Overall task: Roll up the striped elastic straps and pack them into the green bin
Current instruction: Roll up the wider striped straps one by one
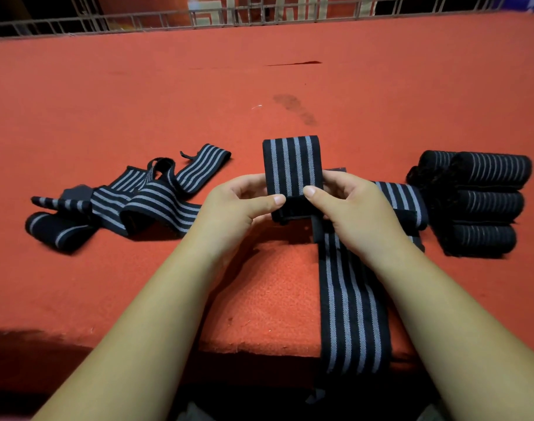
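Red felt-like cloth covers the counter (259, 299), and over its near edge hangs the long tail of a striped strap (350, 314), black with pale grey lines running along its length. The tail lies flat on the cloth and runs away from the person, passing under the right wrist. Two bare forearms reach in from the bottom corners and meet at mid-counter.

There the left hand (235, 205) and the right hand (350, 205) both hold the strap's far end, which is folded or wound over itself into a flat, thick packet. Each thumb presses on the packet's near face while the curled fingers sit behind it, so both hands pinch it from either side. The packet stands upright, lifted off the cloth, its stripes running vertically.

Just beyond the right hand a further stretch of striped band lies on the counter; whether it belongs to the held strap cannot be told.

To the left, well apart from the hands, the loose straps (132, 202) lie in an untidy, overlapping heap, some twisted and one looped. To the right sit the rolled straps (484, 205), several tight rolls packed side by side and touching.

Farther back the cloth bears a dark stain (296, 109). A metal railing (229, 18) runs along the counter's far edge.
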Action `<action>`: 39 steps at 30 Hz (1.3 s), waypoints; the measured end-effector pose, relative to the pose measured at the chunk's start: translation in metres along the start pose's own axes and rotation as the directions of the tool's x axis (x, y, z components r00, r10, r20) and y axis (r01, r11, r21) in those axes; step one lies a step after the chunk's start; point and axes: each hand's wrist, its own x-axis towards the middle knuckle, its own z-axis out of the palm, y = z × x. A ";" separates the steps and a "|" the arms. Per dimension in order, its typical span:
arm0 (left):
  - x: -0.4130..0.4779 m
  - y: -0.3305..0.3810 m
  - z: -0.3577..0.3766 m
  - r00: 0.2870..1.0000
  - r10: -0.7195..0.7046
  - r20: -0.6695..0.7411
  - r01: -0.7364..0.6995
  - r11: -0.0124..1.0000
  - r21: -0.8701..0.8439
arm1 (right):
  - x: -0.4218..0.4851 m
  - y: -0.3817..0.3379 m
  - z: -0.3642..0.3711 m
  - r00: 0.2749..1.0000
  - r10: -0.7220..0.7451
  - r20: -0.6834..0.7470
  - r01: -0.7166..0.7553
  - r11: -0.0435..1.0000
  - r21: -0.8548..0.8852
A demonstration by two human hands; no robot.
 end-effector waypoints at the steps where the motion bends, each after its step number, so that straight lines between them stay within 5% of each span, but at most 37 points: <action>1: 0.000 0.000 0.001 1.000 0.000 -0.005 0.000 1.000 -0.014 | 0.000 0.000 0.000 1.000 0.001 -0.007 -0.001 1.000 -0.001; 14: 0.019 0.008 0.038 0.999 -0.021 -0.041 0.014 0.987 -0.161 | 0.010 -0.009 -0.024 0.992 0.013 -0.129 -0.029 0.992 -0.120; 26: 0.112 0.013 0.102 0.997 -0.065 -0.048 0.062 0.996 -0.056 | 0.024 -0.004 -0.065 0.922 0.070 -0.380 -0.161 0.964 -0.214; 39: 0.181 -0.028 0.157 0.963 -0.265 -0.042 0.266 0.963 0.049 | 0.025 0.016 -0.082 0.921 0.112 -0.374 -0.251 0.903 -0.348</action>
